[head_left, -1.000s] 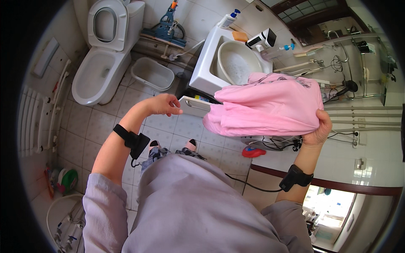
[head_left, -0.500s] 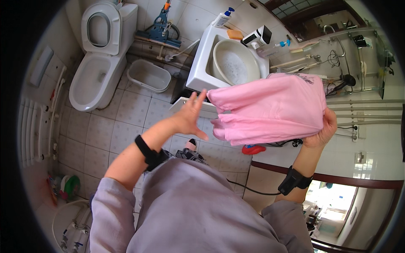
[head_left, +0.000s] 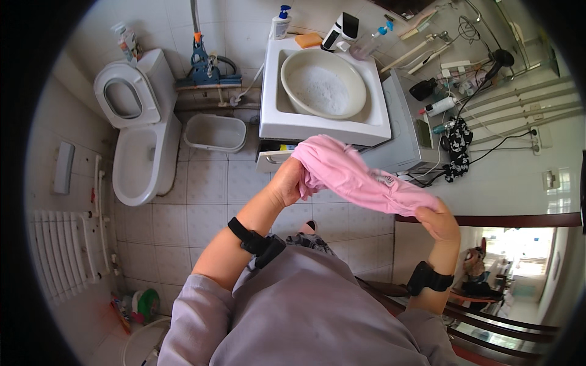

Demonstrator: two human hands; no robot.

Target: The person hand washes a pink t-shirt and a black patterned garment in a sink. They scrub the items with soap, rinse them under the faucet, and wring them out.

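A pink garment (head_left: 360,177) with a dark print is stretched between my two hands, gathered into a loose band in front of my body. My left hand (head_left: 288,182) grips its left end, the fingers partly hidden in the cloth. At the other end, my right hand (head_left: 438,222) is closed on the fabric. Just beyond the garment stands a white sink (head_left: 268,116) with a cream basin (head_left: 292,104) set in it, holding sudsy water (head_left: 326,88).
An open drawer (head_left: 271,161) juts out under the sink. A soap bottle (head_left: 280,24) and an orange sponge (head_left: 308,40) sit on the sink's back edge. Left are a grey bin (head_left: 215,146), a mop (head_left: 204,70) and a toilet (head_left: 137,168). A grey washing machine (head_left: 400,131) stands right.
My left hand has gone from spread and empty to gripping the garment's left end. The hanging cloth is now bunched between both hands. The view has shifted, showing more of the right-hand side.
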